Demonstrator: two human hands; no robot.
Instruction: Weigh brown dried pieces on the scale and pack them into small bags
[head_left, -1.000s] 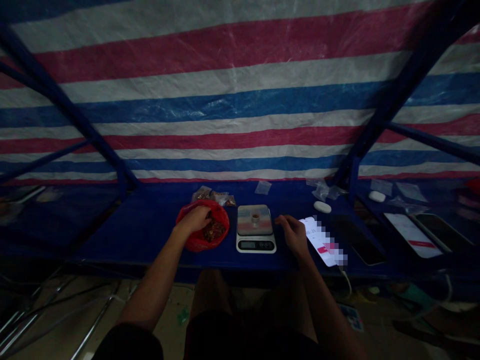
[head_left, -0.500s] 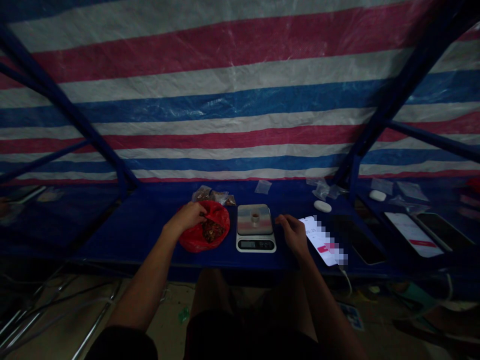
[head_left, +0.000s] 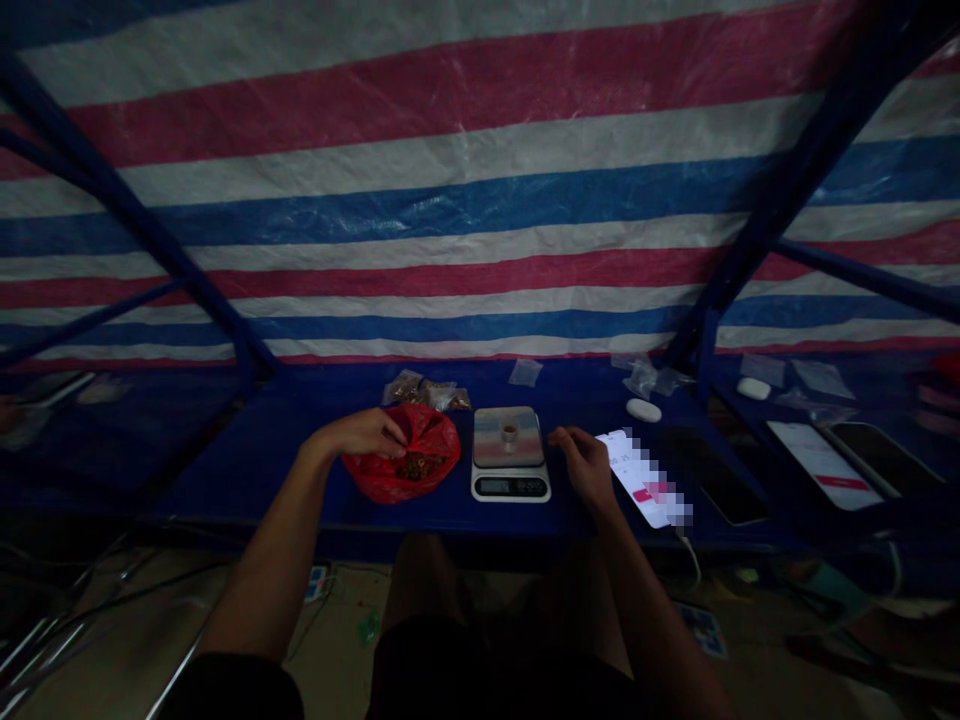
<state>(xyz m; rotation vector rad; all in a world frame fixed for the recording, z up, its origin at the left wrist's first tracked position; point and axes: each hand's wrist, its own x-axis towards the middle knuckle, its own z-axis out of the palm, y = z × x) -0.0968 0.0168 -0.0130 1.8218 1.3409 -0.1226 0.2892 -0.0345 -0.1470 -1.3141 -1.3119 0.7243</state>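
Observation:
A red plastic bag [head_left: 375, 484] lies crumpled on the table, with small dark brown pieces [head_left: 424, 466] showing in its opening. My left hand [head_left: 367, 434] is over the bag's left side, fingers bent and closed on the red plastic near the opening. To the right stands a digital scale [head_left: 511, 488] with a reflective top plate. On that plate sits a small round container [head_left: 510, 434], its contents too small to make out. My right hand [head_left: 583, 462] rests on the table just beside the scale's right edge, fingers curled together, with no object visible in them.
Filled clear bags [head_left: 427, 391] lie behind the red bag. A lit phone [head_left: 641, 480] with a cable is right of my right hand, near a white oval case [head_left: 643, 410] and a dark phone [head_left: 724, 482]. Blue frame posts [head_left: 705, 350] and a striped sheet [head_left: 465, 220] bound the back.
My left hand has shifted left and out from over the pieces. The red bag's left side now spreads further left. My right hand and the scale stay in place.

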